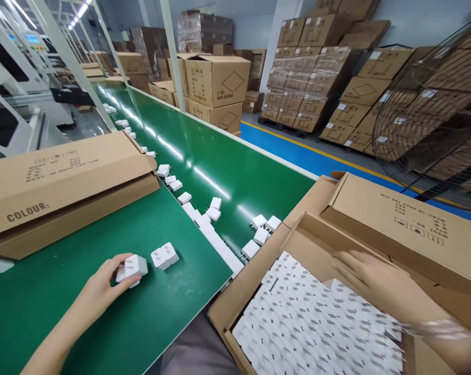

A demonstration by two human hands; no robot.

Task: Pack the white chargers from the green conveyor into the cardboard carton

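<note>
My left hand (104,281) rests on the green work surface (63,307) with its fingers closed round a pair of white plug adapters (132,268). Another pair of white adapters (164,255) lies just to their right, untouched. My right hand (370,284) hovers, smeared by motion, inside an open cardboard box (254,284) packed with rows of white adapters (305,323). Its fingers appear stretched out and flat above the rows.
A green conveyor belt (219,166) carries scattered white adapters (258,229) along a white divider strip. An open carton flap (59,177) lies at left. Stacked cartons on pallets (321,78) and a wire fan guard (434,104) stand beyond the blue floor.
</note>
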